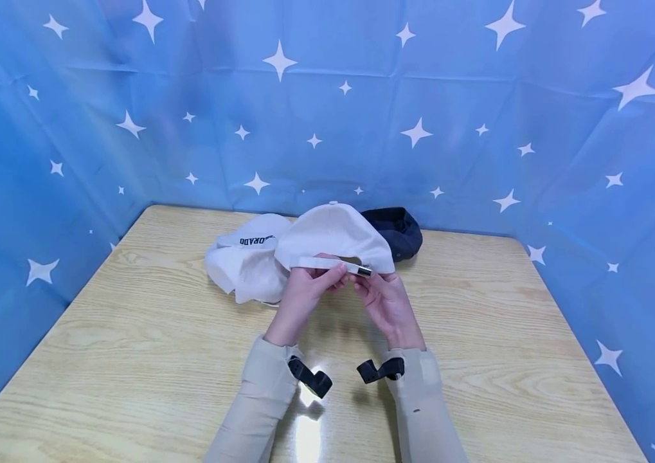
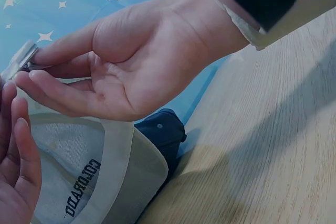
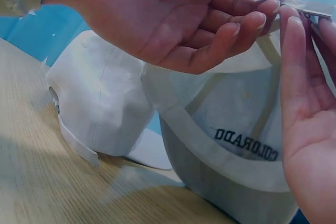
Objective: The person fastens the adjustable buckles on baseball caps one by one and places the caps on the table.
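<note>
Pale sleeves are seen nearest, with black wrist mounts worn over them. Beyond, a white cap is held toward the far middle of the wooden table, its back opening turned near. Its strap is pinched by the left hand, and by the right hand at the metal buckle; the hands are brought close together. Another white cap, marked with dark lettering, is seen at left; a dark cap is partly hidden at far right.
</note>
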`<state>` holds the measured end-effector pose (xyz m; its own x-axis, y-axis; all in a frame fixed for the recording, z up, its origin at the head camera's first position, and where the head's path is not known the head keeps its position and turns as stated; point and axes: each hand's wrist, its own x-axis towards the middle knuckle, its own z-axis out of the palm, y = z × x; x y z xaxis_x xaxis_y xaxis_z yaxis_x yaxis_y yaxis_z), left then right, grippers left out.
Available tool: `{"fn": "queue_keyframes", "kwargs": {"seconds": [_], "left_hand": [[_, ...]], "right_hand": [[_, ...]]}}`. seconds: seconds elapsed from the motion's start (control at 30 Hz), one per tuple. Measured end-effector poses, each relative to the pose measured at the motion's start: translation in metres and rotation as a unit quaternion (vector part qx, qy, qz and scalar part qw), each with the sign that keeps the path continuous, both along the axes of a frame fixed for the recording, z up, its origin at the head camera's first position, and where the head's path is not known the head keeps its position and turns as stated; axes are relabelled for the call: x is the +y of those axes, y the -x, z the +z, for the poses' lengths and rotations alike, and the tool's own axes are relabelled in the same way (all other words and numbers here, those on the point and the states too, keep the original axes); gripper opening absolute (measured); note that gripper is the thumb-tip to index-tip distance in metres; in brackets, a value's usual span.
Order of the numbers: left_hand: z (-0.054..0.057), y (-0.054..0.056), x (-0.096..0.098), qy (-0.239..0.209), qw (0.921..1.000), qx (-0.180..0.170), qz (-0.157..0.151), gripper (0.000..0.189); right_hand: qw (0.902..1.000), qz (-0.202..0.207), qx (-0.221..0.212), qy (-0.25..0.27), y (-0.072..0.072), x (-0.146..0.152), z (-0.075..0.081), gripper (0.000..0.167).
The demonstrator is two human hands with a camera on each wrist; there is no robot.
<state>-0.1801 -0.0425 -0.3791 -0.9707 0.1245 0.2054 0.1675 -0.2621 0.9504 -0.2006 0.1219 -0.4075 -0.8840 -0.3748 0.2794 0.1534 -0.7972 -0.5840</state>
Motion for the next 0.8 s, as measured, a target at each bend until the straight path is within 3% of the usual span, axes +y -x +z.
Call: {"fn": "queue_keyframes", "kwargs": {"seconds": [0.3, 0.57, 0.8], "left_hand": [[-0.0002, -0.0003, 0.0009, 0.001, 0.9997, -0.01, -0.02, 0.031], [-0.0001, -0.0007, 0.0029, -0.006, 0.9998, -0.003, -0.021, 0.028], [0.001, -0.0008, 0.0025, -0.002, 0.9996, 0.0, -0.029, 0.024]], "right_hand": [[0.9997, -0.001, 0.017, -0.019, -0.0006, -0.0004, 0.0009, 0.015], [0.9985, -0.014, 0.011, -0.052, -0.0004, -0.0023, 0.003, 0.01], [0.9985, -0.015, 0.012, -0.052, -0.0005, -0.0026, 0.0034, 0.011]]}}
